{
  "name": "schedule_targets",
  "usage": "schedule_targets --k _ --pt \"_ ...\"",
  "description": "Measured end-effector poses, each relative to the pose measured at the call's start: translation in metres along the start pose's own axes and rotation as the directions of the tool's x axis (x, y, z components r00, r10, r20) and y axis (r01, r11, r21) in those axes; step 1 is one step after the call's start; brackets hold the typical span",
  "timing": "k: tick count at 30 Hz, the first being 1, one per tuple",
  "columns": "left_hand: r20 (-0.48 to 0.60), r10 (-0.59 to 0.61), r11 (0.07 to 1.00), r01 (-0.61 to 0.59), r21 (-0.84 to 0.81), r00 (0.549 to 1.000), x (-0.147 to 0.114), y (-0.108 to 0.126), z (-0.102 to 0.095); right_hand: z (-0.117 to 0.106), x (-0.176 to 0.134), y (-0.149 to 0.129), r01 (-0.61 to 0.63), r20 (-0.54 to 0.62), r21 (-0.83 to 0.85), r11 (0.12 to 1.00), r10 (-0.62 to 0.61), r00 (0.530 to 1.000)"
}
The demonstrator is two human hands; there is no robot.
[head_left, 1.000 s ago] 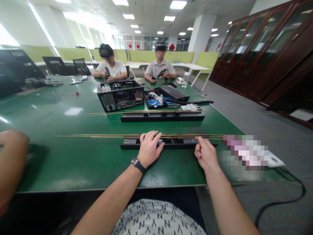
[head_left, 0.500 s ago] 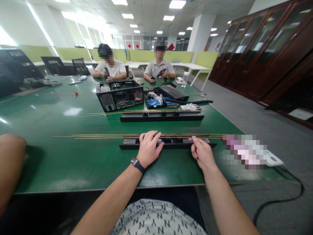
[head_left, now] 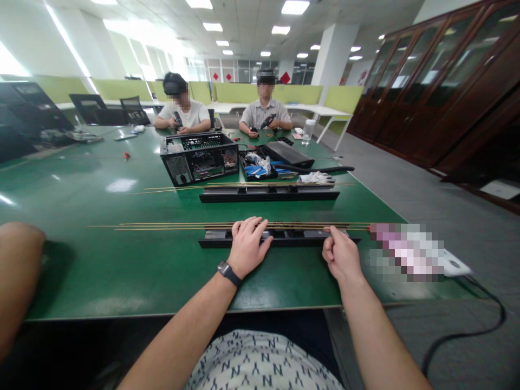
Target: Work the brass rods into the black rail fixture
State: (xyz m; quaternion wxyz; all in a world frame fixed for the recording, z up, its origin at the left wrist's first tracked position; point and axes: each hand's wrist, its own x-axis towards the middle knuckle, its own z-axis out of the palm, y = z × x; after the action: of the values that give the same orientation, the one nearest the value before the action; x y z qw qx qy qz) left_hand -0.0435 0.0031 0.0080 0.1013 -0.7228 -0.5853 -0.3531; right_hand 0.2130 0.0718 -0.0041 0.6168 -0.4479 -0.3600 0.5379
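Observation:
Several thin gold-coloured rods (head_left: 162, 226) lie side by side along a long black rail (head_left: 215, 244) on the green table (head_left: 122, 276). My left hand (head_left: 249, 249) lies over the middle of the rods, palm down, its fingers stretched across them. Near the rail's right end, my right hand (head_left: 343, 257) has its fingers curled in, with the index finger reaching to the rods. Whether anything is pinched under that finger is hidden. Beyond is a second black rail (head_left: 244, 197), with more thin rods along its far side.
An open computer case (head_left: 199, 157), a toolbox (head_left: 258, 168) and white gloves (head_left: 314, 177) sit farther back. A white power strip (head_left: 457, 265) with a cable lies at right, beside a pixelated patch. Another person's arm (head_left: 18, 271) rests at left; two people sit across.
My right hand has moved slightly right along the rail. The nearest rod's left end now reaches a little farther left. My left hand stays in place.

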Motion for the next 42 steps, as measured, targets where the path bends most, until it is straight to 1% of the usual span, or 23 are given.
schedule_targets --k 5,9,11,14,16,21,27,31,33,36,37,40,42 --pt "0.003 0.001 1.0 -0.001 0.0 1.0 -0.0001 0.0003 -0.0006 0.0014 -0.001 -0.0013 -0.033 0.077 -0.08 0.996 0.039 0.996" --pt "0.007 -0.001 1.0 0.001 -0.002 1.0 0.0 0.0003 -0.0008 0.0007 0.0006 -0.0005 -0.015 0.007 -0.013 1.0 0.015 1.0" --pt "0.008 -0.002 1.0 0.002 -0.003 1.0 0.0 0.0003 -0.0007 -0.0004 0.0014 -0.0001 -0.013 0.002 0.006 1.0 0.013 1.0" --pt "0.01 -0.004 1.0 0.004 -0.004 1.0 0.0 0.0004 -0.0004 0.0 0.0005 -0.0009 -0.037 0.074 -0.05 0.998 0.041 0.996" --pt "0.009 -0.005 1.0 0.005 -0.006 1.0 -0.0001 0.0003 -0.0002 0.0014 -0.0007 -0.0021 -0.046 0.092 -0.077 0.996 0.053 0.994" --pt "0.009 -0.009 1.0 0.009 -0.005 1.0 -0.0002 0.0002 0.0001 0.0025 -0.0015 -0.0034 -0.016 -0.002 -0.009 1.0 0.016 1.0" --pt "0.024 -0.021 1.0 0.021 -0.011 1.0 -0.0001 0.0012 -0.0012 0.0002 -0.0009 -0.0029 -0.035 0.065 -0.063 0.997 0.039 0.997" --pt "0.025 -0.026 1.0 0.026 -0.008 0.999 -0.0002 0.0018 -0.0017 0.0 -0.0005 -0.0039 -0.031 -0.012 -0.006 1.0 0.031 0.999" --pt "0.028 -0.025 1.0 0.026 -0.007 0.999 -0.0002 0.0019 -0.0018 -0.0001 0.0002 -0.0039 -0.031 -0.004 -0.01 0.999 0.031 1.0" --pt "0.032 -0.035 0.999 0.035 -0.005 0.999 0.0001 0.002 -0.0021 -0.0003 0.0013 -0.0033 -0.055 0.043 -0.057 0.997 0.058 0.997" --pt "0.031 -0.037 0.999 0.037 -0.006 0.999 0.0002 0.002 -0.0022 -0.0003 0.0016 -0.0031 -0.055 0.042 -0.06 0.997 0.058 0.997" --pt "0.03 -0.036 0.999 0.037 -0.012 0.999 0.0003 0.002 -0.0025 0.0 0.0018 -0.0035 -0.047 -0.009 -0.021 0.999 0.047 0.999" --pt "0.029 -0.038 0.999 0.038 -0.015 0.999 0.0005 0.0021 -0.0024 0.0 0.0017 -0.0041 -0.056 -0.013 -0.014 0.998 0.056 0.998"
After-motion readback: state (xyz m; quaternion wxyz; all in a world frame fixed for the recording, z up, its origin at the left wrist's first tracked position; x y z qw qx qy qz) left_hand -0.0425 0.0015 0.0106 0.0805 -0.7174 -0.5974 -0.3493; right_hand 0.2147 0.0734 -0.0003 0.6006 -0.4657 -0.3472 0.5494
